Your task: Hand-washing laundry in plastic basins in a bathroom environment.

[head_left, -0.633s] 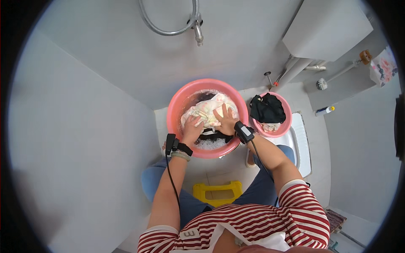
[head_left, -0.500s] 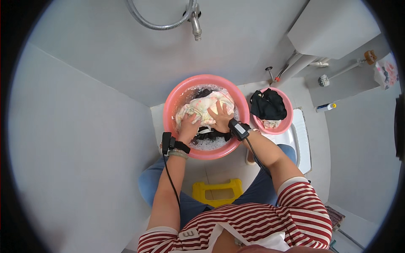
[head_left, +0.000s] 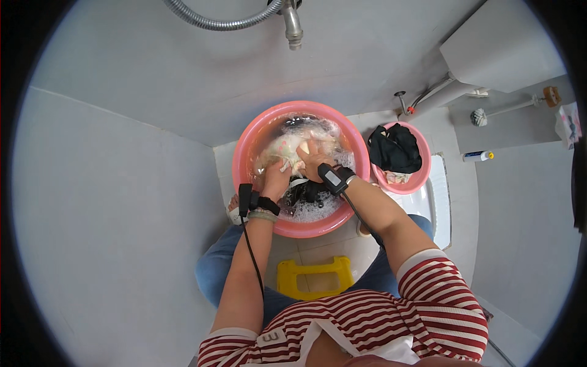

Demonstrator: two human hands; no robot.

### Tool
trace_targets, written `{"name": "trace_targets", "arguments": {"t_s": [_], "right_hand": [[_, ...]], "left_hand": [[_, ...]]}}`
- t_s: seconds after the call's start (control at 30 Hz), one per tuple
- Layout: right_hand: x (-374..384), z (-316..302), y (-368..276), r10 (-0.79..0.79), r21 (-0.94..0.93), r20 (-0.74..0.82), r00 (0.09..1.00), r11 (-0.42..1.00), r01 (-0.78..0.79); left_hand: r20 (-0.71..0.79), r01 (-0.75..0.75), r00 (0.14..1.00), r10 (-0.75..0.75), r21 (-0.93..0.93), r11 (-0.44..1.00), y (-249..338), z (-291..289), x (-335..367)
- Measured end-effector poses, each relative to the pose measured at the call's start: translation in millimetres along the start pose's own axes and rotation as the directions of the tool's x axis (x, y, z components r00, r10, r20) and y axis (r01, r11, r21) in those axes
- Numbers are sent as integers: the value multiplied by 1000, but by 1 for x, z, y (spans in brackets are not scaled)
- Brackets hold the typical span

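Note:
A large pink basin (head_left: 241, 153) of sudsy water stands in front of me. In it a pale garment with faint pink marks (head_left: 287, 147) lies mostly under water, with a dark garment (head_left: 306, 192) beside it on the near side. My left hand (head_left: 278, 178) has its fingers closed into the pale garment's near left part. On the same garment, further right, rests my right hand (head_left: 315, 165), its fingers bent into the cloth and partly blurred. A small pale yellowish patch shows at its fingertips; I cannot tell what it is.
A smaller pink basin (head_left: 422, 174) with black clothing (head_left: 396, 148) stands to the right, by a white squat toilet (head_left: 440, 202). A yellow stool (head_left: 315, 293) is between my legs. A metal tap (head_left: 293, 33) hangs above the far wall side. A white bottle (head_left: 477, 156) stands at right.
The pale garment, which bulged above the water, has sunk lower and water covers most of it. My right hand has pressed down with it, its fingers less spread.

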State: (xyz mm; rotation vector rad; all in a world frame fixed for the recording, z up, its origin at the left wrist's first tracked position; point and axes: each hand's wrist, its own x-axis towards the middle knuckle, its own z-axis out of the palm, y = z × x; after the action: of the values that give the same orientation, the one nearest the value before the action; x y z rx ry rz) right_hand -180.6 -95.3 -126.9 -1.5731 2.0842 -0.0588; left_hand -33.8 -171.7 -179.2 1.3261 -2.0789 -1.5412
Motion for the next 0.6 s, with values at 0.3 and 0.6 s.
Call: {"name": "trace_targets", "arguments": {"t_s": [0.3,0.6], "right_hand": [[-13,2,40,-112,153,-120,986,980,130],[-101,-198,0,140,709,-532,835,613,348]], "left_hand": [[55,221,975,-216,-109,969,65,-39,-30],[-268,-212,961,73,-540,815,181,-151,-86]]}}
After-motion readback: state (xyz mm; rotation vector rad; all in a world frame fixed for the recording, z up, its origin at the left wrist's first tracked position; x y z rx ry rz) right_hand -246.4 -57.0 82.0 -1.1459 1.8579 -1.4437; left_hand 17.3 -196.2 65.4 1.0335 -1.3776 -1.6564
